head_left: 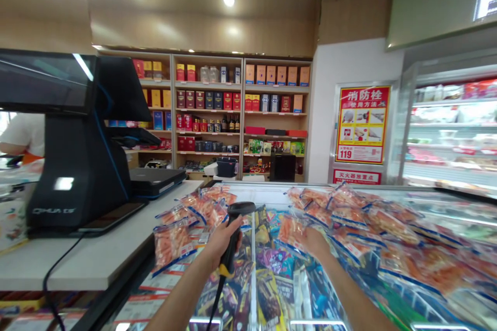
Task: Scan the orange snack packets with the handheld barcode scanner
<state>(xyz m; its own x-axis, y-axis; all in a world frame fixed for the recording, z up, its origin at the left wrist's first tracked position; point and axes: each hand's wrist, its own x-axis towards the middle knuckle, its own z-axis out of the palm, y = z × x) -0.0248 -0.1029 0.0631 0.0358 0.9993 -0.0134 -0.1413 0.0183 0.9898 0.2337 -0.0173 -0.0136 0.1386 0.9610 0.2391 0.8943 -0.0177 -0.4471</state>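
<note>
My left hand [223, 240] is wrapped round the grip of a black handheld barcode scanner [240, 209] with a yellow accent low on its handle and a cable trailing down. Its head points forward over the freezer. My right hand [315, 242] grips the near right side of a clear plastic packet [290, 231] of orange-pink food, perhaps shrimp, with a blue edge; the fingertips are partly hidden. Similar packets [174, 240] lie in a pile on the left, and a larger pile of packets [388, 222] spreads on the right.
Below my hands, a chest freezer holds colourful ice-cream wrappers [267, 289] under its glass top. A black checkout terminal [85, 165] stands on the white counter [116, 253] at left, its cable [62, 264] hanging over the edge. Shelves of boxes [207, 101] line the back wall.
</note>
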